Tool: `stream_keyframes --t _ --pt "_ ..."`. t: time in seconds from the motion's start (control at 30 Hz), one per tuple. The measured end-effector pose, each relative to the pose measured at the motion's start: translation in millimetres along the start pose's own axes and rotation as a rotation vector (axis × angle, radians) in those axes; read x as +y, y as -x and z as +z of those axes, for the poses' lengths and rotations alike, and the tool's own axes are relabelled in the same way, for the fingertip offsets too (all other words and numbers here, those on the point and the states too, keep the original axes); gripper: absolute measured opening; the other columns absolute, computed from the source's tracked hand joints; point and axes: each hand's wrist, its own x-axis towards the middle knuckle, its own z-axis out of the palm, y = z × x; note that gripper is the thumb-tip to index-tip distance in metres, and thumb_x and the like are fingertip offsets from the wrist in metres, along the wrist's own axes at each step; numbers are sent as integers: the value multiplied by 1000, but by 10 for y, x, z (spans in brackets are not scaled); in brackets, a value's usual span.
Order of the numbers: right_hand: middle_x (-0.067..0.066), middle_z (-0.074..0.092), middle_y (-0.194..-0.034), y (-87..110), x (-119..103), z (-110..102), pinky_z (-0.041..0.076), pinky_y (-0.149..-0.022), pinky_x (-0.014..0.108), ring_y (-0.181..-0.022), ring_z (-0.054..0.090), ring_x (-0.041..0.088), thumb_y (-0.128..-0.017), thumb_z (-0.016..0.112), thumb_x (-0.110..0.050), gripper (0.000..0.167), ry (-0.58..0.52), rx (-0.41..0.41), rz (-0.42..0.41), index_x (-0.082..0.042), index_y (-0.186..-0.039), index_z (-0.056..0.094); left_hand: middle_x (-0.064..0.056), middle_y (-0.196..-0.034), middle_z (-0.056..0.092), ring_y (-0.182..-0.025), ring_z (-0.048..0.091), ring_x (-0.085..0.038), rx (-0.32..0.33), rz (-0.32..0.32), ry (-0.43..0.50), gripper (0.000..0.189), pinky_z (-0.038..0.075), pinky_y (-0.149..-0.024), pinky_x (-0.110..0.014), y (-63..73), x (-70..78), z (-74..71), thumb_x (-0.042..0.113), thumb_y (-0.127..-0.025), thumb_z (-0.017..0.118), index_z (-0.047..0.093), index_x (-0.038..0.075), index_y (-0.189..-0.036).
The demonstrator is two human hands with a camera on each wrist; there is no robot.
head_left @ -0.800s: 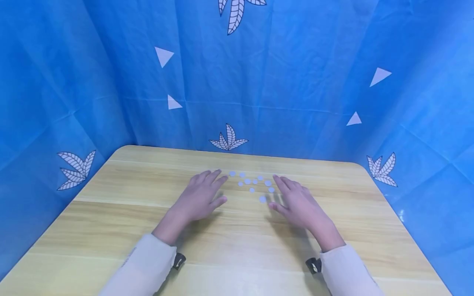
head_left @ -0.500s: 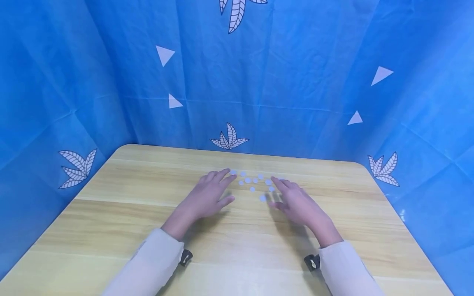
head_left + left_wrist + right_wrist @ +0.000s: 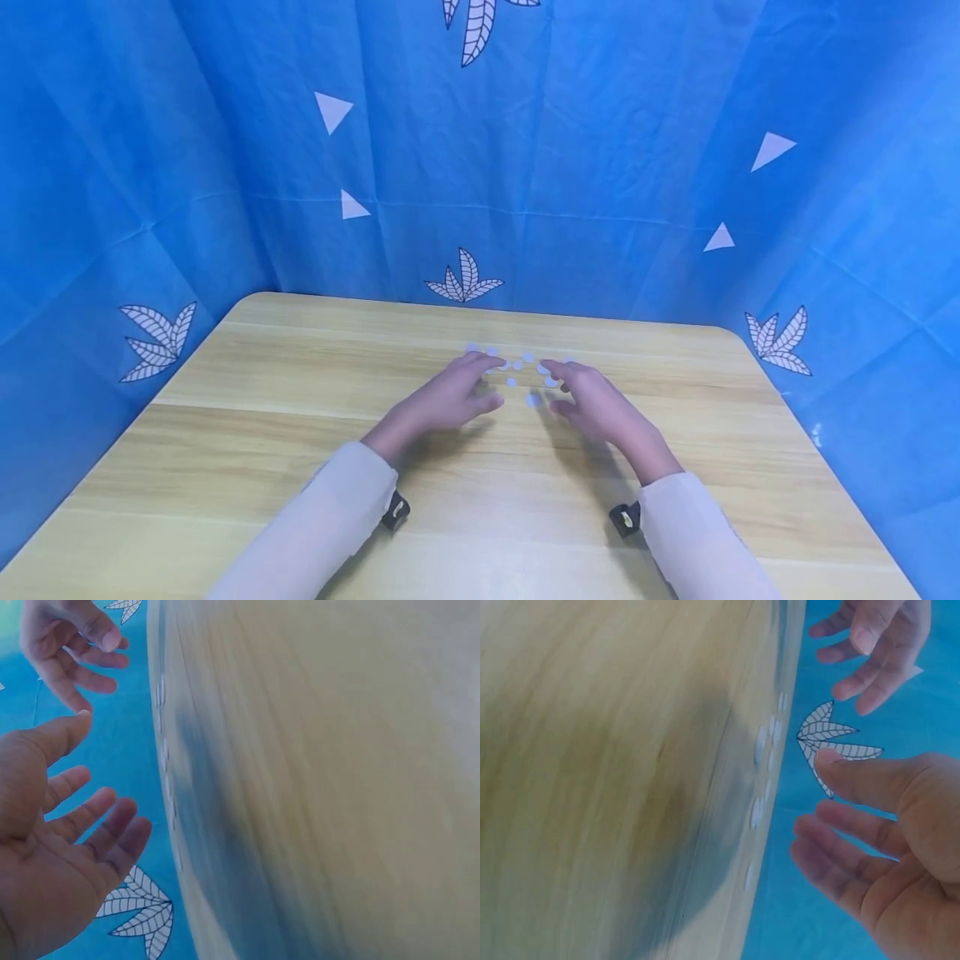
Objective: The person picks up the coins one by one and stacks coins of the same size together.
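Note:
Several small, flat white discs (image 3: 533, 400) lie scattered on the wooden table, between and beyond the hands. My left hand (image 3: 453, 396) hovers over the left side of the group and covers part of it in the head view. Its fingers are relaxed and spread in the left wrist view, with nothing in the palm (image 3: 52, 877). My right hand (image 3: 596, 408) hangs over the right side of the discs, fingers gently bent, thumb apart, the hand (image 3: 915, 855) holding nothing. The two hands face each other, a gap between them. From the right wrist, a row of discs (image 3: 760, 745) shows edge-on.
The pale wooden table (image 3: 480, 517) has rounded far corners. A blue curtain (image 3: 600, 167) with white leaf and triangle prints hangs behind and on both sides. Dark clips (image 3: 625, 519) sit at the cuffs of light sleeves (image 3: 322, 517).
My left hand has moved right and slightly forward, coming over the left discs. My right hand has shifted slightly left, its fingers more bent. The hands are now closer together.

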Motion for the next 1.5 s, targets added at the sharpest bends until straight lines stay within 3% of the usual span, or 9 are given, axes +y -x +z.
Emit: stream_keyframes --t 0.2,0.4,0.6,1.07,1.2,1.5 --pt "22 67 -122 -83 44 3 59 -87 43 -101 70 33 -90 74 2 57 -59 -12 -3 3 -143 54 -12 -136 60 -109 63 -21 5 -58 176 54 54 -94 -37 -74 32 47 25 -99 70 51 8 -147" --pt "21 70 -114 -133 68 19 60 -80 38 -95 72 28 -88 72 8 49 -108 -14 10 5 -135 59 -11 -127 64 -98 66 -17 0 -91 291 50 57 -84 -32 -167 47 132 16 -96 73 55 5 -142" --pt "18 72 -109 -198 124 52 60 -85 38 -97 72 27 -87 74 8 47 -141 -52 35 7 -132 60 -14 -121 65 -92 68 -17 -16 -136 379 48 58 -80 -29 -247 104 213 7 -92 75 58 0 -137" --pt "10 74 -100 -296 256 125 60 -86 34 -96 71 24 -84 81 1 36 -259 -85 90 6 -118 68 -5 -107 71 -99 67 -17 -19 -219 358 40 56 -89 -28 -448 122 342 1 -86 78 68 1 -124" --pt "9 74 -98 -312 262 157 59 -86 35 -94 71 22 -85 80 0 32 -268 -82 100 5 -115 70 -4 -102 72 -97 68 -17 -21 -226 371 35 57 -88 -27 -490 130 366 -1 -84 79 70 -1 -119" --pt "1 73 -89 -326 290 218 59 -80 33 -84 69 14 -87 81 -6 17 -269 -64 137 -2 -103 76 -4 -102 74 -96 68 -16 -38 -226 302 25 56 -89 -28 -556 138 435 3 -84 80 75 1 -108"
